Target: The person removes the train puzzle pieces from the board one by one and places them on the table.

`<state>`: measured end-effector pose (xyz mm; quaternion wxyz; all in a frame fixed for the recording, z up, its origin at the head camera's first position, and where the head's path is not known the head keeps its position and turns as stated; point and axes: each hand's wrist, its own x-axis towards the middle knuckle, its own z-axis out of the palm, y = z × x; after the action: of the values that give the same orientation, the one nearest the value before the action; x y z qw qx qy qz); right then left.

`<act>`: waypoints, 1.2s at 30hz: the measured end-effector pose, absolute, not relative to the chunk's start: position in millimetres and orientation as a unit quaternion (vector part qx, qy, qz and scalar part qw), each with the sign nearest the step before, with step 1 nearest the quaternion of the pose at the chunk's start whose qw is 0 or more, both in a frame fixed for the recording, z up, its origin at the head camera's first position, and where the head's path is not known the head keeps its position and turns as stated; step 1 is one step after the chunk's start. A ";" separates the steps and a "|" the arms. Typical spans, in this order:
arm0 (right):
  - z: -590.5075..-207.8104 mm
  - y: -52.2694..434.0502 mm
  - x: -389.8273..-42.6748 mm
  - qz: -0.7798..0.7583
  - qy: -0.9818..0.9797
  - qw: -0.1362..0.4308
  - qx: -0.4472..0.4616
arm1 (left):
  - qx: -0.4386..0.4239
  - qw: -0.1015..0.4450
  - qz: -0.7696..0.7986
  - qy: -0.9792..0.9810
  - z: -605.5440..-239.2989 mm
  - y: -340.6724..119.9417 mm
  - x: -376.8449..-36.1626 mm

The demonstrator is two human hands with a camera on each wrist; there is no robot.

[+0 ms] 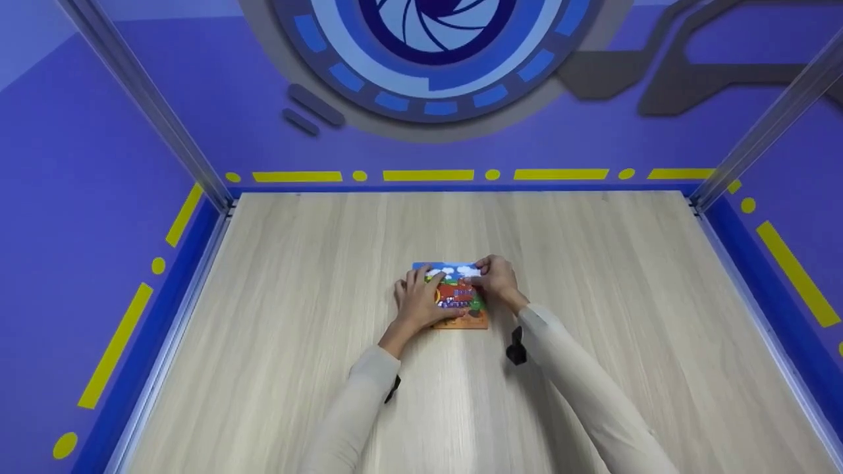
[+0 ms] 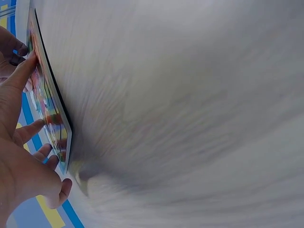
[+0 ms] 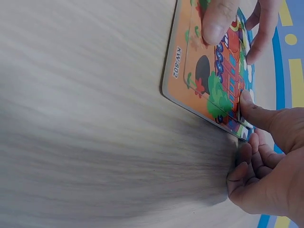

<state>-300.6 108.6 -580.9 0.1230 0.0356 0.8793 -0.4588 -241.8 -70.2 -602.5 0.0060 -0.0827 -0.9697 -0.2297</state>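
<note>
Puzzle lay flat on the table; left hand spread pressing it, right hand fingertips pressing a piece; best pushed evenly.

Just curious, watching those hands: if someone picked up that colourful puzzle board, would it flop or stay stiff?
The puzzle board looks like a thin, flat-edged panel lying flush on the table, so it would probably stay stiff and feel light. Its pieces seem to be separate inserts, so tilting it might spill them. On smooth wood it would likely slide easily; both hands press on it.
</note>
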 end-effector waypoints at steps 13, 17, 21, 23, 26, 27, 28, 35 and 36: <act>-582.1 115.2 -299.7 -0.494 0.864 0.095 0.020 | -0.080 0.005 -0.230 -0.970 -599.0 -64.1 -243.7; -583.3 117.0 -298.7 -0.491 0.869 0.070 -0.002 | -0.077 -0.007 -0.230 -0.970 -600.1 -63.3 -244.9; -584.0 116.7 -298.3 -0.498 0.864 0.070 -0.015 | -0.075 -0.007 -0.233 -0.969 -599.4 -65.0 -243.2; -583.9 116.5 -298.9 -0.510 0.857 0.077 -0.017 | -0.077 0.001 -0.236 -0.969 -599.3 -66.7 -242.1; -582.5 118.2 -300.3 -0.524 0.848 0.083 -0.015 | -0.084 0.026 -0.237 -0.968 -604.9 -69.5 -242.4; -582.0 119.7 -300.9 -0.528 0.845 0.083 -0.013 | -0.086 0.031 -0.239 -0.967 -604.8 -69.8 -241.6; -581.2 121.5 -301.2 -0.531 0.843 0.083 -0.011 | -0.088 0.032 -0.242 -0.966 -604.6 -70.0 -241.0; -577.9 143.5 -300.8 -0.533 0.843 0.077 -0.008 | -0.081 -0.001 -0.251 -0.965 -600.2 -68.3 -239.4; -577.4 147.9 -300.5 -0.534 0.841 0.079 -0.008 | -0.081 -0.002 -0.248 -0.965 -600.5 -68.0 -239.8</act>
<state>-300.5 147.9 -577.4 0.0794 -0.0084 0.8414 -0.5344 -239.8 -68.0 -600.5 -0.0021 -0.0811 -0.9653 -0.2483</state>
